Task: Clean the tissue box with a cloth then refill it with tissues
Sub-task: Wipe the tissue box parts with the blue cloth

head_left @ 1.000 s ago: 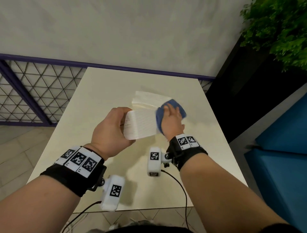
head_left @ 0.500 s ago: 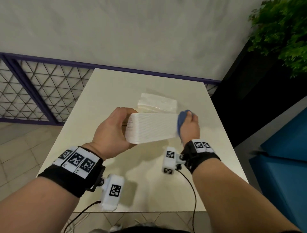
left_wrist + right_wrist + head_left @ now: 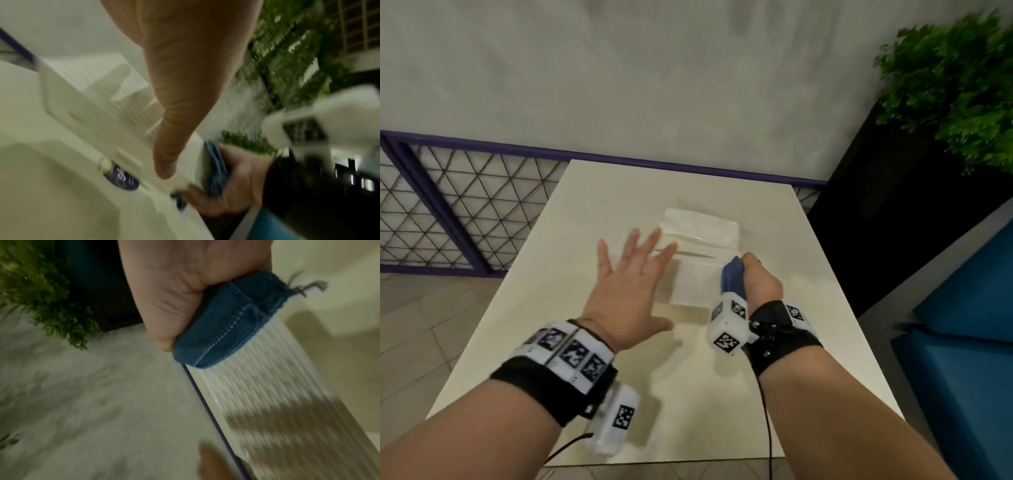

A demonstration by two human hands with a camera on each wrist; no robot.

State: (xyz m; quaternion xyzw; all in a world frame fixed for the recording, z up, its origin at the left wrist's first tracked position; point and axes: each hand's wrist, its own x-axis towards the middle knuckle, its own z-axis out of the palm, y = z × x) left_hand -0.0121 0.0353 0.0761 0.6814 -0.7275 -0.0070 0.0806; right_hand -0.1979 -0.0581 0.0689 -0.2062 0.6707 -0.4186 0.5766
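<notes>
- Blue cloth (image 3: 732,278) is bunched in the right hand (image 3: 760,286), whose fingers curl around it and press it against the right end of the tissue box (image 3: 695,284); the right wrist view shows the cloth's stitched hem against the box's ribbed side (image 3: 267,386).
- White and ribbed, the tissue box sits near the centre of the cream table (image 3: 592,192), between the two hands.
- Left hand (image 3: 626,284) is spread flat with straight fingers, holding nothing, at the box's 9 o'clock; whether its fingertips touch the box cannot be told through the blur.
- Clear-wrapped pack of tissues (image 3: 702,228) lies at the box's 12 o'clock, just beside it.
- Green plant (image 3: 959,96) stands off the table at 2 o'clock.
</notes>
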